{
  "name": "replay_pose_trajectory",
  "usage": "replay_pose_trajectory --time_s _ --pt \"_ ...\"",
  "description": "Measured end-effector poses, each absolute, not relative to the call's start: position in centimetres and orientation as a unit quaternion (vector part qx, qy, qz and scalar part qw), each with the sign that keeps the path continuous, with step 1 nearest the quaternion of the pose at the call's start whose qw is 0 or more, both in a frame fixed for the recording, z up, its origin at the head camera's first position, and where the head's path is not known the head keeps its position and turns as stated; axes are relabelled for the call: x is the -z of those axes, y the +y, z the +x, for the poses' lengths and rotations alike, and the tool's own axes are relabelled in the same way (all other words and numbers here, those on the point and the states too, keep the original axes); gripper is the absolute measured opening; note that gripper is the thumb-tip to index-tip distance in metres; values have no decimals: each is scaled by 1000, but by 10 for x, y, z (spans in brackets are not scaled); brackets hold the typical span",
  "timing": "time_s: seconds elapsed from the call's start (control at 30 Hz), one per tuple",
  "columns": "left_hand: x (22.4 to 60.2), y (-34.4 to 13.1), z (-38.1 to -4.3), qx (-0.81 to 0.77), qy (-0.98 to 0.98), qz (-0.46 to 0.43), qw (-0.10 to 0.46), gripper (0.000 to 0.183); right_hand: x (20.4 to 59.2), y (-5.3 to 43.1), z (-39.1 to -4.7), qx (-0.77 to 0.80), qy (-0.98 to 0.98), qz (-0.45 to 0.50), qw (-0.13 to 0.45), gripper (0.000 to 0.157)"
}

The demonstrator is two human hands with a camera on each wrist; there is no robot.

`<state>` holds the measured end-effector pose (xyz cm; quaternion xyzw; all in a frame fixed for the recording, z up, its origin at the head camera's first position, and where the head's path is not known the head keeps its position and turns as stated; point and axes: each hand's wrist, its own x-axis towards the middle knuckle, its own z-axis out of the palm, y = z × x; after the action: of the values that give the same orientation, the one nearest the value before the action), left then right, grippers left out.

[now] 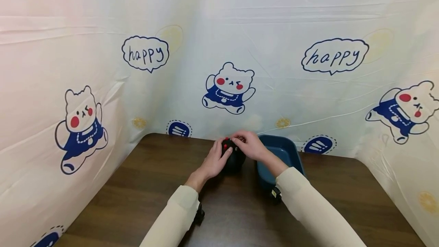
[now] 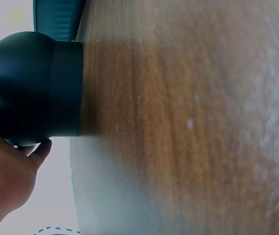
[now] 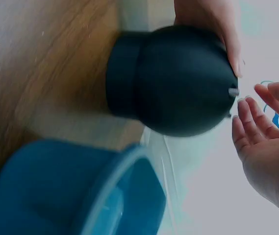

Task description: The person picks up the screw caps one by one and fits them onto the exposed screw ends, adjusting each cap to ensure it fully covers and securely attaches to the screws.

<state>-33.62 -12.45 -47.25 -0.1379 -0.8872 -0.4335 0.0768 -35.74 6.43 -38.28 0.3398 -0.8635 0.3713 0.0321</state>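
Observation:
A black dome-shaped object (image 1: 234,162) on a short cylindrical base stands upright on the table. Small red knobs (image 1: 225,146) dot its top. My left hand (image 1: 214,159) holds the dome from the left, thumb across the near side; the left wrist view shows fingers curving around the black body (image 2: 24,90). Above the dome's top right is my right hand (image 1: 252,146), fingertips close to the knobs. In the right wrist view, that hand's fingers (image 3: 257,125) are slightly bent beside a small grey peg (image 3: 233,91), with a gap between them and nothing visible in it.
Just right of the dome sits a blue plastic bin (image 1: 264,170), partly behind my right forearm. The brown wooden table (image 1: 137,197) extends on both sides. A printed cloth (image 1: 274,98) hangs along the table's back and sides.

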Motion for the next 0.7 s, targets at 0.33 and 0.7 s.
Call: replay_pose_trajectory --time_s 0.33,0.7 --pt "474 -124 -338 425 -892 -132 80 75 377 83 -357 -348 -876 333 28 20" --pt "469 -122 -333 420 -893 -133 94 73 376 96 -358 -319 -891 321 26 22"
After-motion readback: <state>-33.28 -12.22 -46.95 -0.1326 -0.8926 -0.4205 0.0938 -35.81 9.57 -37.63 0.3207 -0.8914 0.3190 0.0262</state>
